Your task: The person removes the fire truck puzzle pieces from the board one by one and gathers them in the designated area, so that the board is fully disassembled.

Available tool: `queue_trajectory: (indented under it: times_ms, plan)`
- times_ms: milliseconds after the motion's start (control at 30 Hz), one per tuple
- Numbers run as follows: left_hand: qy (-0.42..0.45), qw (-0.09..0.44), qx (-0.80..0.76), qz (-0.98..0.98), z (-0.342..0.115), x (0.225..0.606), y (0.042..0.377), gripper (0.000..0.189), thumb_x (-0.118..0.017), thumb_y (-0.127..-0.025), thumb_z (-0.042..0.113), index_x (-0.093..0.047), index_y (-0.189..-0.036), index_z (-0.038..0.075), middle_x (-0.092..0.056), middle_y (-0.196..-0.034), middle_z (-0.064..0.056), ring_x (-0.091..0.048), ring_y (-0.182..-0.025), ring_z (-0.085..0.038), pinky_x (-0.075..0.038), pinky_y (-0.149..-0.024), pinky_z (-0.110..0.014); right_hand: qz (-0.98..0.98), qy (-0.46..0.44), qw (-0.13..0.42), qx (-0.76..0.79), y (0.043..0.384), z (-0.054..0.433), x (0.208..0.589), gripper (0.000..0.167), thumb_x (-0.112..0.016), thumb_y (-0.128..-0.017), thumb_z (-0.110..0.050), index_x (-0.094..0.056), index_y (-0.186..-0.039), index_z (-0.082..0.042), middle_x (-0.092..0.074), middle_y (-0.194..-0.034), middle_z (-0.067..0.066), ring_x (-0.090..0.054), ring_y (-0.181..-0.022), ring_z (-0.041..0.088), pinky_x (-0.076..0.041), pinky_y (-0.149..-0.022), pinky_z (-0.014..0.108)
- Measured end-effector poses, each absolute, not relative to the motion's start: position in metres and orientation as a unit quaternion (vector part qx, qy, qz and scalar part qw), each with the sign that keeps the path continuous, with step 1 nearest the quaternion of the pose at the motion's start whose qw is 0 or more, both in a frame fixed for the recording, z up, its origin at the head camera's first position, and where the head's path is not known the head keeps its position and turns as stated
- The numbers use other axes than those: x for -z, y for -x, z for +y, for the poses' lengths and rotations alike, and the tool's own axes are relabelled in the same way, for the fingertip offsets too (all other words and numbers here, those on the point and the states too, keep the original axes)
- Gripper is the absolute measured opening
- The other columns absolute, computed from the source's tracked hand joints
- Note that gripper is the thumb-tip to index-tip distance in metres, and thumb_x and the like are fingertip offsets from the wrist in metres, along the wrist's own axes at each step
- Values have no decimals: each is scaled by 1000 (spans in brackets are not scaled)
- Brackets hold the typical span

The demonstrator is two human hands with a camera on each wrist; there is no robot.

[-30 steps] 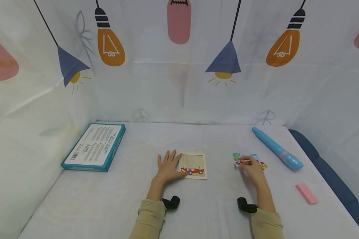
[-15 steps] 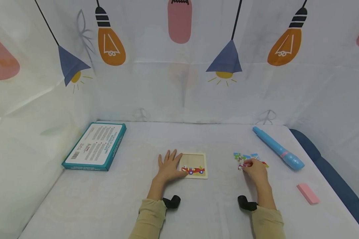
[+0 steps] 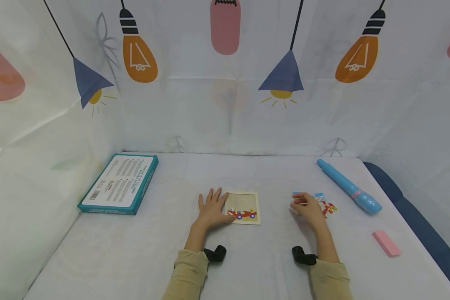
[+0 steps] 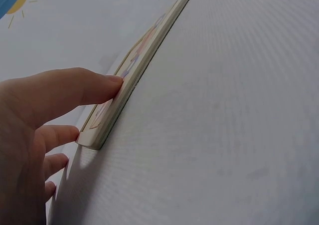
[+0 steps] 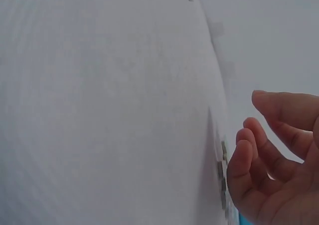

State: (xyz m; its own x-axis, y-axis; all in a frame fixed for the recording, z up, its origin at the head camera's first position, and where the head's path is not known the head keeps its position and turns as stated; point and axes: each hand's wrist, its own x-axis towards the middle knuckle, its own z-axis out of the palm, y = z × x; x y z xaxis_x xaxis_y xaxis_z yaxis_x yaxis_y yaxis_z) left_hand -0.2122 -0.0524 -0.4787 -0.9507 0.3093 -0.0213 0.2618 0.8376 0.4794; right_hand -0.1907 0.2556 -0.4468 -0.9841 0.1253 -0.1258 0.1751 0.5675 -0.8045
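In the head view my left hand (image 3: pixel 211 211) lies with spread fingers at the left side of a small wooden puzzle board (image 3: pixel 241 198). Its thumb (image 4: pixel 107 87) presses on the board's near rim, and the index fingertip touches the corner. A red car picture (image 3: pixel 243 214) fills the lower part of the board's recess. To the right, my right hand (image 3: pixel 309 211) hovers over loose puzzle pieces (image 3: pixel 328 207) and partly hides them. In the right wrist view the thumb and fingers of that hand are bent and apart, with nothing seen between them.
A teal-edged box (image 3: pixel 116 181) lies at the table's back left. On the right are a blue tube-shaped object (image 3: pixel 346 185) with a wider end and a pink block (image 3: pixel 386 243). A dark blue chair (image 3: pixel 408 208) stands beyond the right edge.
My right hand has let go of a puzzle piece, lifted slightly and shifted left, uncovering the red piece at the right of the group. The left hand stays in place.
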Motion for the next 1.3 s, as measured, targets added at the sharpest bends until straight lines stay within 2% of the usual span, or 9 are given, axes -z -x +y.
queue_trajectory:
  times_ms: [167,633,867,1100,1300]
  plan:
    - [-149,47,-248,956,-52,478,212,84,-66,-68,49,-41,-140,15,-25,-151,-12,-10,-140,-35,4,-104,-63,876,-77,32,476,193,241,447,34,-58,-89,-12,-51,-120,1,-55,-109,19,-54,-97,28,-48,-69,28]
    - [-151,48,-257,953,-51,477,211,84,-67,-68,46,-41,-140,12,-25,-150,-13,-11,-140,-36,4,-104,-63,874,-50,35,483,199,205,453,29,-63,-86,-12,-56,-113,-3,-59,-104,14,-55,-92,25,-46,-69,28]
    - [-147,53,-251,955,-50,478,211,82,-65,-69,45,-40,-140,12,-24,-151,-13,-9,-140,-36,4,-104,-63,882,-21,48,468,199,185,454,25,-64,-83,-8,-59,-108,-4,-61,-100,10,-56,-91,23,-48,-71,32]
    - [-141,48,-251,957,-48,477,210,83,-61,-74,55,-40,-140,10,-24,-151,-14,-9,-140,-37,5,-104,-63,892,26,81,443,196,165,454,25,-68,-77,-3,-62,-102,-6,-61,-95,5,-55,-86,19,-47,-75,33]
    - [-139,33,-234,962,-42,481,208,89,-61,-73,61,-39,-140,8,-23,-150,-17,-8,-140,-37,5,-103,-64,910,56,76,405,194,159,453,33,-75,-71,-6,-67,-102,-3,-57,-89,6,-48,-77,17,-40,-67,29]
